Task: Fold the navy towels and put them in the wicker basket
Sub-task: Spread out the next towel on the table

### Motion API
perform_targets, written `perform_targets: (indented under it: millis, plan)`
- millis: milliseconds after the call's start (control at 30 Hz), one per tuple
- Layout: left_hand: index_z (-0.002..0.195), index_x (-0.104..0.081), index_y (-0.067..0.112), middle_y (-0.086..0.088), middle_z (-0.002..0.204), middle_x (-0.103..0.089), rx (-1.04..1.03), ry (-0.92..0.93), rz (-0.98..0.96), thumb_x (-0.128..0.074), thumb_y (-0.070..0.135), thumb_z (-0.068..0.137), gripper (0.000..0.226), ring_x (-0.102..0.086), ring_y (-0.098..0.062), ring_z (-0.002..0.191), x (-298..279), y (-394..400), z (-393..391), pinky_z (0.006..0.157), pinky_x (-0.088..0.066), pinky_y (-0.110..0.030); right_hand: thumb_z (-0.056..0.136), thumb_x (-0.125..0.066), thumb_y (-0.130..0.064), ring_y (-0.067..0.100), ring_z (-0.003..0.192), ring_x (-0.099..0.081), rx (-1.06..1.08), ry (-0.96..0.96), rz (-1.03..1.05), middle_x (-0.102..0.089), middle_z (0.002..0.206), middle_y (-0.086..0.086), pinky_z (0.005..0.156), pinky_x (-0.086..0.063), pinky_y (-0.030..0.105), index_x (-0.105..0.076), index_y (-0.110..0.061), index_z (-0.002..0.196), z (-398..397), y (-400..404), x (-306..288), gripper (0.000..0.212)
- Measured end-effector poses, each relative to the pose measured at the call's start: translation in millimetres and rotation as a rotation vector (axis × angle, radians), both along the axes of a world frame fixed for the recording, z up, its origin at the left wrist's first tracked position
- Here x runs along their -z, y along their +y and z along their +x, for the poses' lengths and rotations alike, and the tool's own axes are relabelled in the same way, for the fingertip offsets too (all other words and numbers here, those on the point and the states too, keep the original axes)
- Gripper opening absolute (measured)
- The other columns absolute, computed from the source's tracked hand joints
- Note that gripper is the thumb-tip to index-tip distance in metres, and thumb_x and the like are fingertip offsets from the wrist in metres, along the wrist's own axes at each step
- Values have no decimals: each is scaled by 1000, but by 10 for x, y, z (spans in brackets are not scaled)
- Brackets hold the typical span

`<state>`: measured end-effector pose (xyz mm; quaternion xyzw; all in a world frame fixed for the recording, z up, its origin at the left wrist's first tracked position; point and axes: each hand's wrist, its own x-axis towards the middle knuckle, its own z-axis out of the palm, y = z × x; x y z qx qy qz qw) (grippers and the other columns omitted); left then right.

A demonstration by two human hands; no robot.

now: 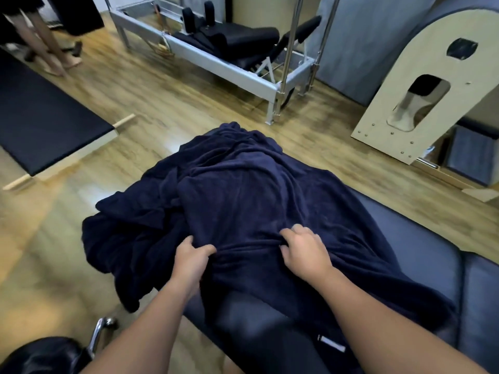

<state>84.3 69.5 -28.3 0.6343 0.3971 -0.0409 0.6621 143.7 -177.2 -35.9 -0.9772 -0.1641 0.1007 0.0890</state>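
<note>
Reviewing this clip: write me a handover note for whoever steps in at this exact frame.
Left hand: pinching a bunch of the top navy towel.
Right hand: gripping the same towel beside it.
Towels: crumpled pile on the padded bench, some hanging over its left edge toward the floor.
Basket: not in view.
Done: nothing folded yet.
Left: spread and fold each towel, find the basket, load it.

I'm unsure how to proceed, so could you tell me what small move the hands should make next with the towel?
Probably lift and spread it flat: both the left hand and right hand pinch the bunched navy towel, which lies crumpled.
</note>
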Motion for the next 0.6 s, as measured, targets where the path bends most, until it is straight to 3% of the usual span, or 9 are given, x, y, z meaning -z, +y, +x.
perform_targets:
  millis: [67, 133, 200, 267, 333, 400, 467, 600]
  plan:
    - [90, -72, 7, -10, 87, -76, 1, 61, 121, -69, -2, 80, 14, -71, -31, 85, -41, 234, -142, 71, -57, -36, 97, -56, -34, 26, 107, -58, -127, 107, 113, -58, 113, 1, 88, -50, 41, -59, -21, 125, -54, 159, -24, 31]
    - [84, -74, 12, -6, 85, -75, 63, 126, 296, -76, 18, 80, 8, -70, -28, 82, -6, 471, -292, 75, -59, -40, 99, -53, -44, 26, 114, -56, -234, 261, 88, -56, 121, 0, 92, -48, 41, -55, -26, 133, -131, 292, -10, 39]
    - [77, -69, 18, -2, 80, -71, 229, 302, 616, -77, 51, 74, 34, -66, -25, 76, 11, 639, -425, 69, -57, -38, 98, -48, -55, 26, 122, -51, -262, 321, -15, -53, 131, 0, 98, -44, 45, -47, -30, 143, -194, 361, 63, 51]
    - [80, -59, 16, -3, 83, -67, 377, 455, 873, -71, 68, 69, 55, -64, -27, 77, 55, 711, -519, 67, -55, -37, 98, -44, -60, 29, 124, -48, -213, 337, -57, -51, 136, 1, 99, -43, 49, -44, -29, 145, -229, 366, 137, 56]
    - [94, -48, 14, -6, 98, -58, 419, 428, 969, -69, 64, 77, 57, -63, -32, 87, 79, 662, -570, 71, -53, -39, 100, -42, -58, 28, 122, -50, -171, 324, -59, -53, 134, 0, 99, -43, 50, -51, -27, 139, -228, 324, 161, 51]
    - [99, -41, 15, -7, 103, -52, 409, 290, 1059, -69, 53, 84, 50, -61, -34, 91, 75, 515, -561, 71, -51, -41, 100, -43, -52, 27, 121, -52, -122, 260, -72, -56, 131, -1, 98, -43, 48, -56, -27, 133, -186, 200, 138, 43]
    - [97, -42, 15, -7, 98, -51, 446, 118, 1166, -71, 43, 85, 41, -61, -33, 85, 71, 332, -474, 66, -52, -42, 100, -46, -43, 27, 118, -53, -20, 182, -95, -58, 126, 0, 97, -42, 46, -59, -26, 128, -133, 8, 95, 35]
    - [84, -53, 13, -5, 81, -52, 736, -165, 1286, -75, 24, 80, 25, -57, -29, 65, 114, -131, -140, 51, -49, -38, 94, -50, -22, 29, 109, -53, 270, 25, -172, -59, 110, 0, 91, -42, 45, -62, -22, 114, -102, -582, -16, 24]
